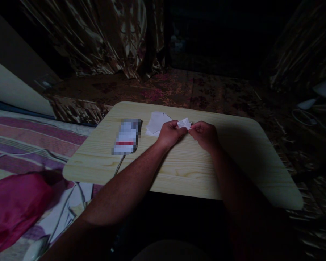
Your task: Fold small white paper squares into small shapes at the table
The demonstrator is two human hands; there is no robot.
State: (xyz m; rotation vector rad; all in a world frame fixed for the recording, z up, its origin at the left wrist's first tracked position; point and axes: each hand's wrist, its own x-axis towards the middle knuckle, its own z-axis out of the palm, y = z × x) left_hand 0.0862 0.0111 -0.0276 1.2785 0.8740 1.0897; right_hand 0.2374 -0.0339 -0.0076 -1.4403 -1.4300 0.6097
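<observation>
Between my two hands, just above the wooden table (187, 170), is a small piece of folded white paper (184, 123) with several creases and pointed edges. My left hand (170, 134) is closed on its left side, the thumb lying along the lower edge. At the right edge, the fingertips of my right hand (205, 134) pinch the same paper. Behind my left hand lies a loose stack of white paper sheets (156, 122), partly covered by that hand.
A blurred-out phone-like device (126, 136) with a cable (120, 165) lies at the table's left. Beside the table, a striped bedspread (40, 136) bears a bright pink cloth (16, 206) and white papers (62, 206). Patterned curtains (119, 32) hang behind.
</observation>
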